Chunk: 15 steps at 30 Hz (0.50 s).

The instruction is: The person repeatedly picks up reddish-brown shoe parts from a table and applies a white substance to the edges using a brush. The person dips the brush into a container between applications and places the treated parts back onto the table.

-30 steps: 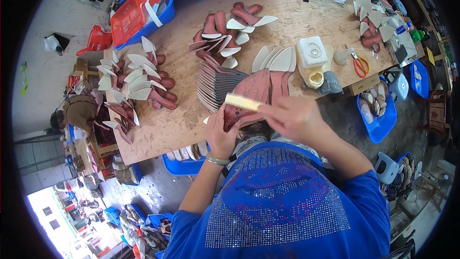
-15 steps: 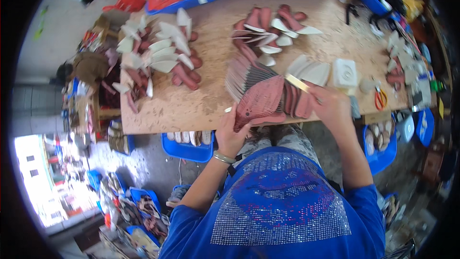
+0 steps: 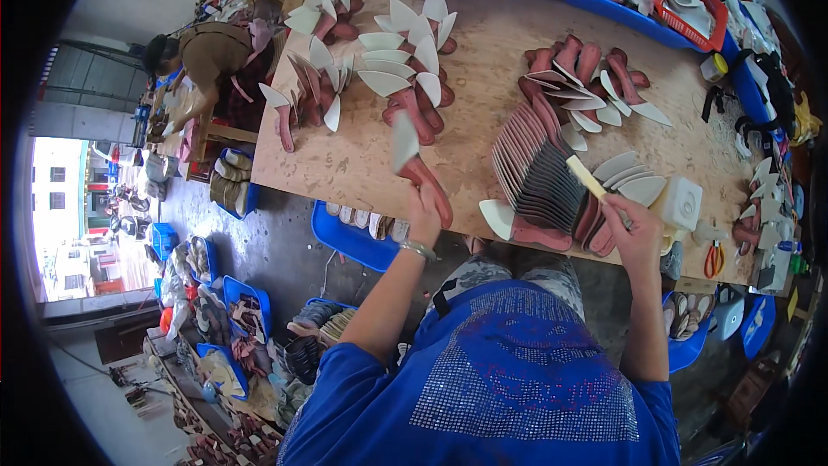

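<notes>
My left hand (image 3: pixel 422 217) is closed on the heel part of a pink insole (image 3: pixel 429 183), whose pale pointed end is blurred by motion. It hangs over the front of the wooden table, near a cluster of similar insoles. In my right hand (image 3: pixel 636 231) is a flat, pale yellow stick (image 3: pixel 586 176); whether it is a brush I cannot make out. The stick points up and left over a fanned stack of pink and dark insoles (image 3: pixel 545 174). Below the stack, a single pale tip (image 3: pixel 497 217) sticks out. More pale pieces (image 3: pixel 628 177) lie fanned beside my right hand.
Insole clusters (image 3: pixel 405 60) lie on the table (image 3: pixel 483 43) at the left and others (image 3: pixel 582 78) at the back. On the right stand a white container (image 3: pixel 681 203) and orange-handled scissors (image 3: pixel 714 259). Blue bins (image 3: pixel 345 242) line the edges. Another person (image 3: pixel 211 56) bends at the far left.
My left hand has moved left from the stack, carrying an insole away. The view has turned left, so the table shows further right. The stick stays in my right hand beside the stack.
</notes>
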Tool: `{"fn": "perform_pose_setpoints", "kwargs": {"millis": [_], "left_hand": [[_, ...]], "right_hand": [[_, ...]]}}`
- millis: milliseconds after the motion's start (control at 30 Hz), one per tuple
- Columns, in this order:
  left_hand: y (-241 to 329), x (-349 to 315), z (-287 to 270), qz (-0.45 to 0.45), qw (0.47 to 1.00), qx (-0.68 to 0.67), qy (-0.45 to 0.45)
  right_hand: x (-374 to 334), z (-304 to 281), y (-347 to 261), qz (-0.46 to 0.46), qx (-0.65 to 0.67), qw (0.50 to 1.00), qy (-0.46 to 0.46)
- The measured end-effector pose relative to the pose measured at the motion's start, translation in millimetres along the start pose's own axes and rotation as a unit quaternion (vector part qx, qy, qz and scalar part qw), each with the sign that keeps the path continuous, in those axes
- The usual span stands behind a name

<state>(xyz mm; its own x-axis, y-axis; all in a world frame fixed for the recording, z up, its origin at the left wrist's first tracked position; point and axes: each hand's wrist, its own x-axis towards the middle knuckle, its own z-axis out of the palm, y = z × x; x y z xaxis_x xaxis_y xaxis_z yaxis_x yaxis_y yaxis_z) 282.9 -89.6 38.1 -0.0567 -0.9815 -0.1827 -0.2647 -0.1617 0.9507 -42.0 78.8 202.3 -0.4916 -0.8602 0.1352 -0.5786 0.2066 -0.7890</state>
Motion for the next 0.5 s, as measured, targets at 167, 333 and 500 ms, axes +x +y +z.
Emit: {"fn": "perform_pose_setpoints", "kwargs": {"millis": [167, 333, 500], "left_hand": [[-27.7, 87.2, -11.7, -0.186, 0.954, -0.233, 0.041], [-37.0, 149.4, -5.9, -0.181, 0.938, -0.294, 0.023], [-47.0, 182.0, -0.1, -0.187, 0.941, -0.281, 0.012]], "right_hand": [[-7.9, 23.4, -8.7, 0.028, 0.011, 0.999, -0.02], [-17.2, 27.2, -6.9, 0.08, -0.005, 0.997, -0.003], [-24.3, 27.7, -8.8, 0.08, -0.035, 0.996, 0.026]]}}
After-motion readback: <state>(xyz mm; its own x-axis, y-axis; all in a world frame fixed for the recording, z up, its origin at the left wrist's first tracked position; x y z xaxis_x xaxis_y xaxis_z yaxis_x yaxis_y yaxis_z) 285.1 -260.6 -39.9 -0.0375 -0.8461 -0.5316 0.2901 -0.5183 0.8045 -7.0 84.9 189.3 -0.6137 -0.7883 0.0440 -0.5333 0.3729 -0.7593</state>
